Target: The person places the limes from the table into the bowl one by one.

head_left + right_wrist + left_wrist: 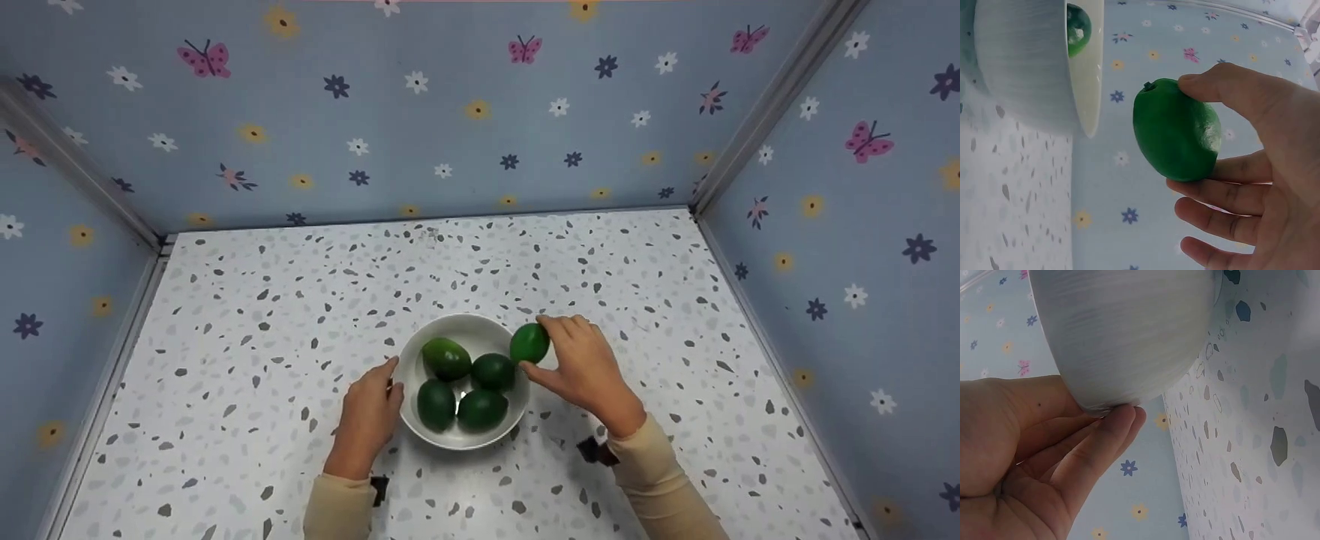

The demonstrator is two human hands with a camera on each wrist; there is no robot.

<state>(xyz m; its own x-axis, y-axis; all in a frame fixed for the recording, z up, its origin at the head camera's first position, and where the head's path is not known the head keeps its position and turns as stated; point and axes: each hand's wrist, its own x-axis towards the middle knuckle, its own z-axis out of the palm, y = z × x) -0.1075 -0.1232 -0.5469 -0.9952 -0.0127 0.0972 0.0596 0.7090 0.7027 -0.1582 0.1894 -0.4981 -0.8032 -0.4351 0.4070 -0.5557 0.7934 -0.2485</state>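
Observation:
Within a white bowl [466, 448] lie several dark green oval fruits [482, 410], one of them a lighter green [445, 359]. Beside the bowl's left edge, my left hand [370, 409] holds its side, with thumb and fingers at the rim. The wall of the bowl [1129, 337] fills the top of the left wrist view and hides part of one finger. Over the right rim, my right hand [577, 365] pinches a bright green, mango-like fruit [530, 343] between thumb and fingers. A short stem nub shows on this fruit [1171, 132] in the right wrist view; the other fingers stand apart from it.
The bowl stands on a white tabletop [300, 300] speckled with grey chips. Blue panels with flowers and butterflies [450, 142] enclose it at the back, left and right [832, 262]. Dark straps show at both wrists by the tan sleeves [660, 472].

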